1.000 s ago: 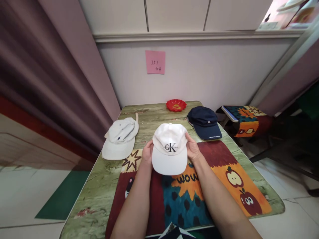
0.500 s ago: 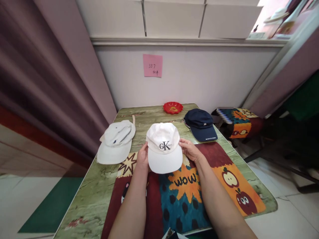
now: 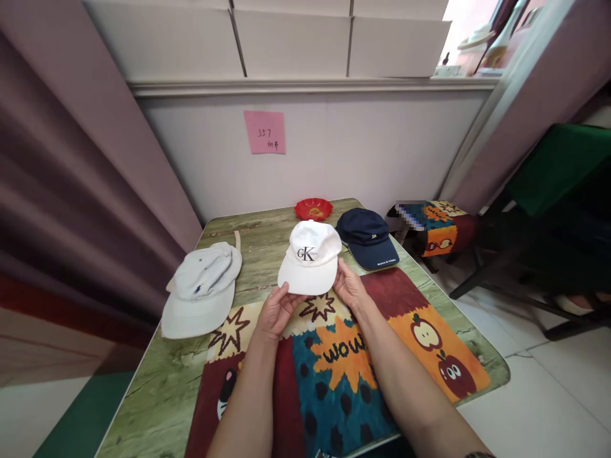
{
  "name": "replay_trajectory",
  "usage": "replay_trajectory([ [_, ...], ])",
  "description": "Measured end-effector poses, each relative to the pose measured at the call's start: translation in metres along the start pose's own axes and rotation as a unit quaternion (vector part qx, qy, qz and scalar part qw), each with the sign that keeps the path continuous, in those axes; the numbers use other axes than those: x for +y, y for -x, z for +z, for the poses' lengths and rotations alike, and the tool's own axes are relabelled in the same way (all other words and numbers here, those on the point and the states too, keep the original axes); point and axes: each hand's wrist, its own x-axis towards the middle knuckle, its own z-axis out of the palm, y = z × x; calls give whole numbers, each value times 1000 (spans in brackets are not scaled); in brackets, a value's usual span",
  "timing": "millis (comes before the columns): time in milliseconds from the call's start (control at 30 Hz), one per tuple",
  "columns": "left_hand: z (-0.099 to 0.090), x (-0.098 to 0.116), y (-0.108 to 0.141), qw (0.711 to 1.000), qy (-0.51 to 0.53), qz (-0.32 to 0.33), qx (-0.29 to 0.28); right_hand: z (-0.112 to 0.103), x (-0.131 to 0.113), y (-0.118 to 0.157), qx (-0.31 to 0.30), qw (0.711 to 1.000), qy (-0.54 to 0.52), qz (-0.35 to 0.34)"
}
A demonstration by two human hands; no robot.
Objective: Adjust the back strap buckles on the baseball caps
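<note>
A white cap (image 3: pixel 310 257) with black letters on its front is held up over the table, its brim toward me and slightly left. My left hand (image 3: pixel 278 310) grips the brim's lower left edge, thumb on top and fingers underneath. At the cap's right side, my right hand (image 3: pixel 348 283) holds its edge. To the left lies a light grey cap (image 3: pixel 203 289) with a small blue logo. A navy cap (image 3: pixel 366 236) rests at the back right, just beyond the white one.
Behind the white cap is a red scalloped dish (image 3: pixel 314 208). A colourful painted mat (image 3: pixel 344 381) covers the near part of the green wood-patterned table (image 3: pixel 138 394). A pink note (image 3: pixel 265 132) is on the wall; a dark chair stands right.
The white cap has moved farther back and turned, its brim now pointing slightly left. My left hand has shifted from the cap's side to its brim. The view has swung right.
</note>
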Motion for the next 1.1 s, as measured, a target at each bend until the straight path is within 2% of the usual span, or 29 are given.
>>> replay_trajectory([
  [133,5,-6,-3,999,24,44,9,3,2,6,-69,995,23,66],
  [233,6,-10,-4,998,15,60,3,6,6,12,-91,990,61,83],
  [367,5,-13,-3,998,-18,60,-18,9,11,14,-75,993,67,61],
  [733,10,-11,1,990,-98,101,-12,10,13,14,-70,993,85,41],
  [933,2,-13,-5,975,-178,129,31,11,11,15,-44,994,100,-5],
  [1100,0,-12,-6,976,-163,132,58,10,12,14,-29,990,121,-69],
])
